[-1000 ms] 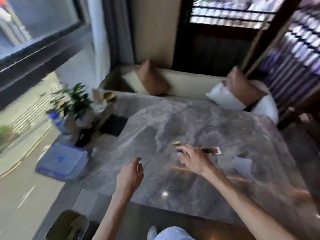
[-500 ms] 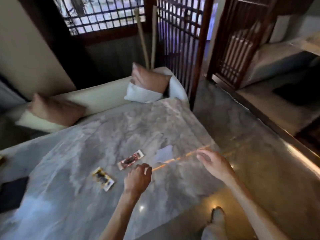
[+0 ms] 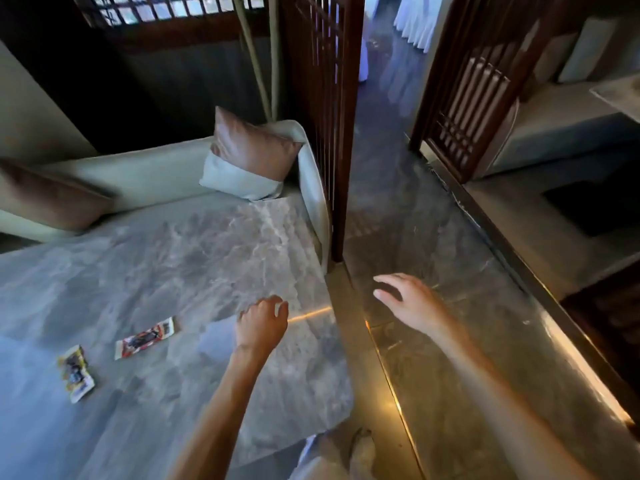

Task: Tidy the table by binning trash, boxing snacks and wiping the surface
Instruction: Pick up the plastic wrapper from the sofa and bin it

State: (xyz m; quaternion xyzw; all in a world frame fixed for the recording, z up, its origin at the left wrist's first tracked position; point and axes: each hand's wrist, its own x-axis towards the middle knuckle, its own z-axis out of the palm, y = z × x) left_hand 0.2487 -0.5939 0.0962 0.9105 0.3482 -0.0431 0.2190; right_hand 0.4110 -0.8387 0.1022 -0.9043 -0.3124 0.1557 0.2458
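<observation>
Two snack wrappers lie flat on the grey marble table (image 3: 166, 258): a red and white wrapper (image 3: 147, 337) and, left of it, a yellow wrapper (image 3: 75, 373). A pale sheet of paper (image 3: 214, 337) lies just right of the red wrapper, partly behind my left wrist. My left hand (image 3: 263, 323) hovers over the table near its right edge, fingers loosely curled and holding nothing. My right hand (image 3: 405, 299) is spread open over the floor, past the table's right edge, and is empty.
A pale sofa (image 3: 138, 178) with brown cushions (image 3: 249, 147) runs along the table's far side. A dark wooden lattice screen (image 3: 325, 126) stands at the far right corner. Polished stone floor (image 3: 433, 358) stretches to the right. My shoe (image 3: 360, 448) shows below.
The view has swung right, so the plant and blue box are out of sight. Both hands have moved right, away from the wrappers. My right hand has passed the table edge.
</observation>
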